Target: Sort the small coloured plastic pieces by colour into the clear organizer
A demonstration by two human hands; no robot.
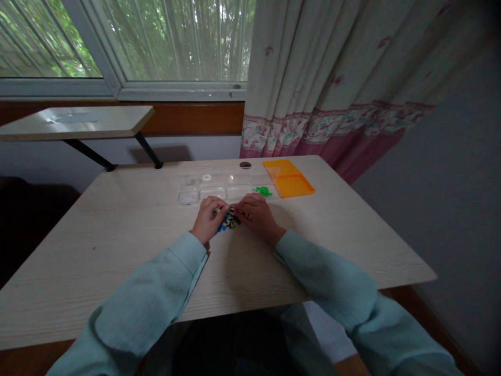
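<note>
A small heap of mixed coloured pieces (pixel 228 224), blue, black, yellow and green among them, lies on the table between my hands. On the heap's left side my left hand (pixel 209 218) is closed, thumb and forefinger drawn together over the pieces. My right hand (pixel 256 215) reaches in from the other side with bent fingers, its tips close to the left thumb. What the fingertips hold is too small to make out. Just beyond the hands is a clear plastic divided tray (pixel 226 186). Bright green pieces (pixel 263 191) sit in its front compartment at the right.
An orange plastic tray or lid (pixel 291 180) lies at the right end of the clear tray. The wooden table (pixel 156 261) has a round dark hole (pixel 245 165) at the back. A raised shelf (pixel 97 122) stands back left, and a curtain (pixel 313 78) hangs behind.
</note>
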